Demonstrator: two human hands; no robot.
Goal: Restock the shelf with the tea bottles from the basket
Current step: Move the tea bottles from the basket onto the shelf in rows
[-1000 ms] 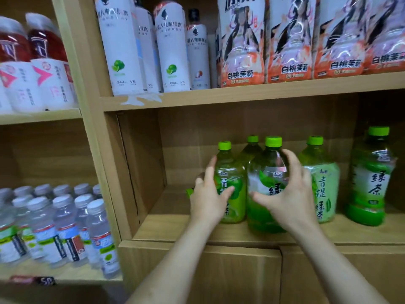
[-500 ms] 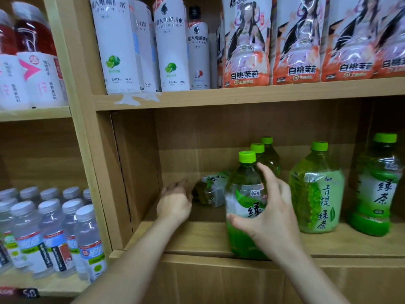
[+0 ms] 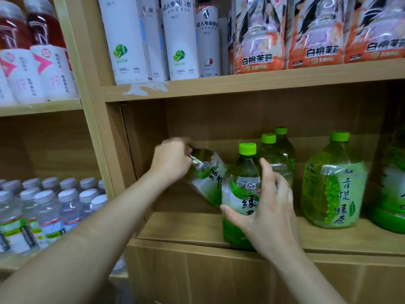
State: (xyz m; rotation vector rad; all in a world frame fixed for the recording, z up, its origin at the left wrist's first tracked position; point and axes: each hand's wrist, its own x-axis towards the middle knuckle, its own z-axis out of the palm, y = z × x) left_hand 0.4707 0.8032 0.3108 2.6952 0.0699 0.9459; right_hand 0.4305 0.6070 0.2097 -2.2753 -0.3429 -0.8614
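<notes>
Green tea bottles stand on the lower wooden shelf [image 3: 197,229]. My left hand [image 3: 173,161] grips the neck of a tilted tea bottle [image 3: 208,181], which leans left toward the shelf's side wall. My right hand [image 3: 267,207] wraps the side of an upright front tea bottle [image 3: 241,194] with a green cap, standing at the shelf's front edge. Two more green-capped bottles [image 3: 278,154] stand behind it. The basket is not in view.
A wide green tea bottle [image 3: 333,183] stands to the right, and another [image 3: 392,189] is at the frame edge. White and orange drink bottles [image 3: 179,38] fill the shelf above. Water bottles [image 3: 50,207] pack the left bay. A wooden divider [image 3: 87,110] separates the bays.
My left hand has taken hold of the bottle that lay on its side at the back and lifted its neck end up. My right hand stays on the front bottle. The view has shifted slightly.
</notes>
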